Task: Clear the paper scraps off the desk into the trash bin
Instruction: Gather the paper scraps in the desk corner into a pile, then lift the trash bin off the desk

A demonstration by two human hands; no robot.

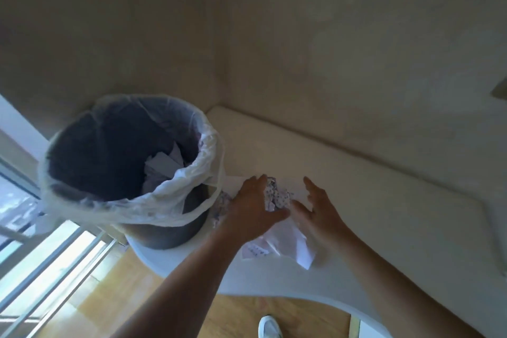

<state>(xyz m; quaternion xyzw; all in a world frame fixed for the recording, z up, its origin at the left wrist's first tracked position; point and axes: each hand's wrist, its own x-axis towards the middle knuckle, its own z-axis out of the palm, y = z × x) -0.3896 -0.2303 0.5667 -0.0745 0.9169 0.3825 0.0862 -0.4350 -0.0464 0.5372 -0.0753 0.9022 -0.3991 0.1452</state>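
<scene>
Forearms: both reach up from the lower frame toward mid-frame.
Paper scraps (277,196): crumpled printed wad at centre, on the white desk (370,200); flat pieces (285,241) lie just below it.
Left hand (253,207): fingers spread, cupped against the wad's left side, seemingly to gather it; nothing lifted.
Right hand (319,207): open, palm facing the wad from the right.
Trash bin (123,162): left of centre, standing on the desk end, just beside the scraps; bag-lined, paper already inside.
Hidden: scraps under the left palm; print is blurred.
Shoe (270,326): bottom edge, cut off.
</scene>
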